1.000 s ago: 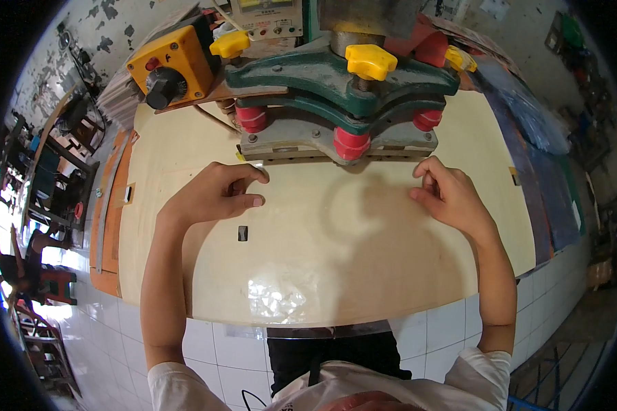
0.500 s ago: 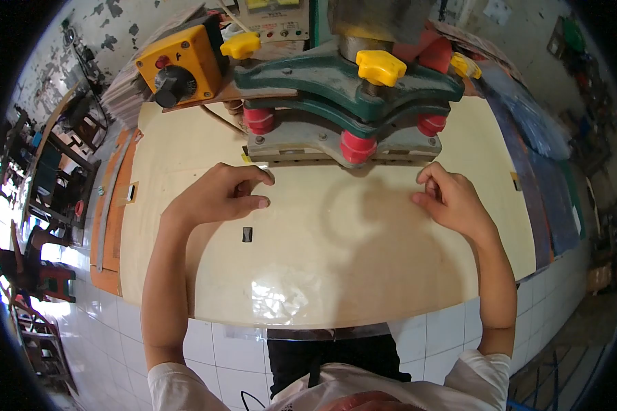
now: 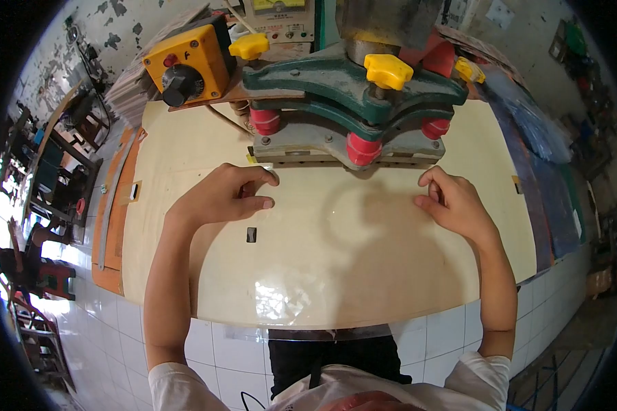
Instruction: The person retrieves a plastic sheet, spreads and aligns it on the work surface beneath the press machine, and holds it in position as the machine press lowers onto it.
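Note:
My left hand (image 3: 230, 192) rests over the pale board (image 3: 308, 264), just below the left end of the press's metal bar (image 3: 281, 154). Its thumb and forefinger are apart with a gap between them, and the other fingers curl under. Near the bar's right end is my right hand (image 3: 454, 201), its thumb and bent forefinger also apart. Nothing shows between the fingers of either hand. Glossy clear film (image 3: 278, 301) lies over the board's front part; its full outline is hard to see. A small dark patch (image 3: 252, 235) sits below my left hand.
Above the bar stands a green press frame (image 3: 308, 75) with yellow star knobs (image 3: 388, 71) and red-wrapped posts (image 3: 363, 147). A yellow control box (image 3: 189, 65) with a black dial is at the upper left. Plastic sheets (image 3: 527, 127) lie at the right, a metal ruler (image 3: 113, 198) at the left.
The press and board appear slightly lower and farther right, as the camera view has shifted a little. Both hands keep nearly the same pose and place.

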The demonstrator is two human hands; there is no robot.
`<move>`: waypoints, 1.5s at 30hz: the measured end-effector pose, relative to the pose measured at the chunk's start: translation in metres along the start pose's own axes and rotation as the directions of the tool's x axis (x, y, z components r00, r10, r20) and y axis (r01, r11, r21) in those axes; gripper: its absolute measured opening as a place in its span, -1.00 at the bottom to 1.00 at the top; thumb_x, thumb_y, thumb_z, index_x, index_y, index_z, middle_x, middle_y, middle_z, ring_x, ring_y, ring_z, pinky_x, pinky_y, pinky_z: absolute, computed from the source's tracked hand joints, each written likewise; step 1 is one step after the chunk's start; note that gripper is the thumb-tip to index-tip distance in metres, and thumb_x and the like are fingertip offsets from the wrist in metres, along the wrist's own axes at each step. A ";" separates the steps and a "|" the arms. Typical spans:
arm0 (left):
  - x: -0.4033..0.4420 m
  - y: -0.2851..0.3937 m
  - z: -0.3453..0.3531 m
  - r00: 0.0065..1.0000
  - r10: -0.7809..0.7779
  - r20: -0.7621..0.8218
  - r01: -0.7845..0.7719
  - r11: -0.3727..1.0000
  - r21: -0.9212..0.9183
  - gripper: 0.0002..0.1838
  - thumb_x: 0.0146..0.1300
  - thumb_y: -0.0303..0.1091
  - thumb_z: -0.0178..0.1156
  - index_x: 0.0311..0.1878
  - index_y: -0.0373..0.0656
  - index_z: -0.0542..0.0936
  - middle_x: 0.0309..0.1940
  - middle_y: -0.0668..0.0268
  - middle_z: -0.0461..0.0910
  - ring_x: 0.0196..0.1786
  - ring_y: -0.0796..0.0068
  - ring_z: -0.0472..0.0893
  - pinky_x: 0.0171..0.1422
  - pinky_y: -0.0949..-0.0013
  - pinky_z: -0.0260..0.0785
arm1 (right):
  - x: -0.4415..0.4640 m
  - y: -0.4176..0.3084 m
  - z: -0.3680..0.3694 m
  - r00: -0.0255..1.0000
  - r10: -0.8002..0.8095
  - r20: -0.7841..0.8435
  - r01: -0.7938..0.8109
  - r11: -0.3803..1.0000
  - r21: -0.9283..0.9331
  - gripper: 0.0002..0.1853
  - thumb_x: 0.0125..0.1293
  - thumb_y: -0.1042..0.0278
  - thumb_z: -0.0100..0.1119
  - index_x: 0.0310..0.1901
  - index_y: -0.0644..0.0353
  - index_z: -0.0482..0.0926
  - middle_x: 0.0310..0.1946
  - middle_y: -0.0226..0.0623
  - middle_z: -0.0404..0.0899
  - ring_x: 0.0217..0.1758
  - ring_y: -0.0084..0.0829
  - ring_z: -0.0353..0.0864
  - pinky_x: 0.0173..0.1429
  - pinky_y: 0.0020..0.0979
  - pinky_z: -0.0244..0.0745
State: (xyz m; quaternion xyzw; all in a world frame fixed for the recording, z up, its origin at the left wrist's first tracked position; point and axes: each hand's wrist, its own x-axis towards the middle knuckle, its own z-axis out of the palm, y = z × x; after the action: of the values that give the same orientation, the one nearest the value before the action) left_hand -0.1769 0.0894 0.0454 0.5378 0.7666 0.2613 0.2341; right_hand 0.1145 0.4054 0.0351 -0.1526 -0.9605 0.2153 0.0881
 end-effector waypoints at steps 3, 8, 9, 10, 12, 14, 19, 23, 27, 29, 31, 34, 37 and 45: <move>0.001 0.001 0.000 1.000 -0.014 0.001 0.014 1.000 0.010 -0.65 0.34 -0.26 0.49 0.12 -0.17 0.71 -0.58 0.31 0.51 -0.48 0.43 0.49 -0.28 0.26 0.35 | 0.000 -0.002 -0.001 1.000 0.000 0.003 0.000 1.000 0.005 -0.66 0.33 0.22 0.50 -0.02 0.09 0.55 -0.56 -0.33 0.58 -0.47 -0.25 0.63 -0.29 -0.17 0.46; 0.001 -0.001 0.000 1.000 0.011 -0.003 -0.011 1.000 0.009 -0.66 0.34 -0.28 0.49 0.11 -0.16 0.71 -0.59 0.33 0.49 -0.49 0.43 0.47 -0.29 0.26 0.33 | -0.001 0.000 0.002 0.997 -0.066 -0.050 0.067 0.997 0.031 -0.75 0.29 0.41 0.50 -0.06 0.18 0.64 -0.59 -0.39 0.43 -0.53 -0.44 0.44 -0.37 -0.32 0.33; 0.001 -0.002 0.000 1.000 0.011 -0.002 -0.011 1.000 0.009 -0.66 0.34 -0.28 0.49 0.11 -0.16 0.71 -0.59 0.33 0.49 -0.49 0.43 0.47 -0.29 0.26 0.33 | -0.001 0.000 0.002 0.996 -0.069 -0.056 0.071 0.997 0.035 -0.75 0.28 0.41 0.50 -0.06 0.18 0.66 -0.59 -0.39 0.43 -0.53 -0.44 0.44 -0.37 -0.32 0.33; 0.001 -0.001 0.000 1.000 0.005 0.000 -0.005 1.000 0.000 -0.67 0.34 -0.28 0.49 0.11 -0.16 0.71 -0.59 0.33 0.49 -0.49 0.44 0.46 -0.29 0.26 0.33 | -0.001 0.000 0.002 0.996 -0.068 -0.056 0.070 0.997 0.035 -0.75 0.28 0.41 0.50 -0.06 0.18 0.66 -0.59 -0.39 0.43 -0.53 -0.44 0.44 -0.37 -0.32 0.33; 0.001 -0.001 0.000 1.000 -0.002 0.003 0.002 1.000 -0.008 -0.67 0.35 -0.28 0.49 0.11 -0.16 0.71 -0.59 0.33 0.48 -0.49 0.44 0.46 -0.29 0.26 0.33 | -0.001 0.001 0.002 0.996 -0.075 -0.054 0.077 0.996 0.034 -0.76 0.28 0.41 0.50 -0.06 0.18 0.68 -0.59 -0.39 0.43 -0.52 -0.45 0.45 -0.37 -0.32 0.34; 0.001 0.000 0.000 1.000 -0.017 0.010 0.018 1.000 -0.010 -0.67 0.35 -0.29 0.48 0.11 -0.16 0.71 -0.59 0.33 0.48 -0.50 0.44 0.46 -0.29 0.27 0.33 | -0.001 0.002 0.002 0.996 -0.076 -0.055 0.078 0.996 0.036 -0.75 0.28 0.40 0.50 -0.05 0.18 0.68 -0.59 -0.39 0.43 -0.52 -0.46 0.45 -0.37 -0.33 0.35; 0.001 0.001 0.000 1.000 -0.015 0.002 0.015 1.000 -0.019 -0.67 0.35 -0.30 0.49 0.10 -0.17 0.70 -0.59 0.32 0.49 -0.50 0.44 0.46 -0.29 0.26 0.33 | -0.001 0.000 0.002 0.996 -0.075 -0.051 0.077 0.996 0.036 -0.75 0.28 0.40 0.50 -0.04 0.18 0.69 -0.58 -0.39 0.44 -0.51 -0.46 0.46 -0.36 -0.33 0.36; 0.001 0.001 0.001 1.000 -0.002 -0.003 0.002 1.000 -0.013 -0.67 0.34 -0.30 0.50 0.09 -0.18 0.70 -0.60 0.30 0.49 -0.51 0.42 0.47 -0.29 0.25 0.34 | -0.001 -0.004 -0.002 0.999 -0.039 -0.018 0.039 0.999 0.017 -0.74 0.30 0.32 0.50 -0.03 0.14 0.68 -0.55 -0.34 0.52 -0.46 -0.34 0.56 -0.30 -0.25 0.43; 0.001 0.002 0.000 1.000 0.013 -0.008 -0.012 1.000 0.019 -0.68 0.34 -0.31 0.49 0.09 -0.18 0.70 -0.60 0.30 0.50 -0.51 0.41 0.48 -0.29 0.25 0.34 | -0.001 -0.006 -0.004 1.000 -0.006 0.020 0.007 1.000 -0.027 -0.72 0.31 0.23 0.50 -0.02 0.08 0.68 -0.52 -0.29 0.60 -0.41 -0.22 0.66 -0.24 -0.16 0.50; 0.001 0.002 0.000 1.000 0.021 -0.006 -0.021 1.000 0.021 -0.68 0.34 -0.31 0.49 0.09 -0.18 0.70 -0.60 0.30 0.51 -0.51 0.41 0.49 -0.29 0.25 0.35 | -0.001 -0.006 -0.005 1.000 -0.013 0.020 0.014 0.999 -0.031 -0.71 0.31 0.23 0.50 -0.01 0.08 0.68 -0.52 -0.30 0.60 -0.41 -0.22 0.65 -0.24 -0.16 0.50; 0.001 0.001 0.001 1.000 0.011 -0.005 -0.011 1.000 0.012 -0.68 0.34 -0.31 0.49 0.09 -0.18 0.70 -0.60 0.30 0.52 -0.51 0.41 0.49 -0.28 0.26 0.36 | -0.001 -0.005 -0.004 1.000 -0.020 0.022 0.021 0.999 -0.035 -0.71 0.31 0.22 0.50 -0.01 0.08 0.67 -0.52 -0.30 0.60 -0.41 -0.22 0.65 -0.24 -0.16 0.50; 0.001 0.001 0.001 1.000 -0.010 -0.001 0.010 1.000 0.002 -0.68 0.35 -0.30 0.49 0.09 -0.17 0.70 -0.59 0.30 0.52 -0.51 0.41 0.50 -0.28 0.26 0.36 | -0.001 -0.004 -0.004 1.000 -0.018 0.020 0.019 0.999 -0.035 -0.70 0.31 0.22 0.49 0.00 0.08 0.67 -0.51 -0.29 0.60 -0.40 -0.22 0.65 -0.23 -0.16 0.50; 0.000 0.003 0.000 1.000 -0.019 0.004 0.019 1.000 0.003 -0.68 0.35 -0.30 0.49 0.10 -0.17 0.70 -0.59 0.31 0.52 -0.50 0.42 0.50 -0.27 0.26 0.36 | -0.001 -0.004 -0.005 0.999 -0.009 0.037 0.010 0.999 -0.034 -0.70 0.31 0.21 0.49 0.00 0.08 0.67 -0.50 -0.29 0.60 -0.39 -0.21 0.65 -0.23 -0.15 0.50; 0.001 0.000 0.000 1.000 -0.012 0.003 0.012 1.000 0.000 -0.67 0.35 -0.29 0.49 0.11 -0.17 0.70 -0.59 0.32 0.52 -0.51 0.43 0.48 -0.29 0.27 0.34 | -0.002 0.000 0.000 0.997 -0.077 -0.031 0.077 0.997 0.013 -0.72 0.26 0.40 0.51 -0.02 0.17 0.69 -0.57 -0.37 0.44 -0.50 -0.43 0.45 -0.34 -0.31 0.37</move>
State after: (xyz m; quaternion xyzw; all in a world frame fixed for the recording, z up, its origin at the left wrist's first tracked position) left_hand -0.1766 0.0901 0.0452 0.5335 0.7694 0.2592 0.2370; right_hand 0.1162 0.4044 0.0350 -0.1182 -0.9627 0.2162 0.1121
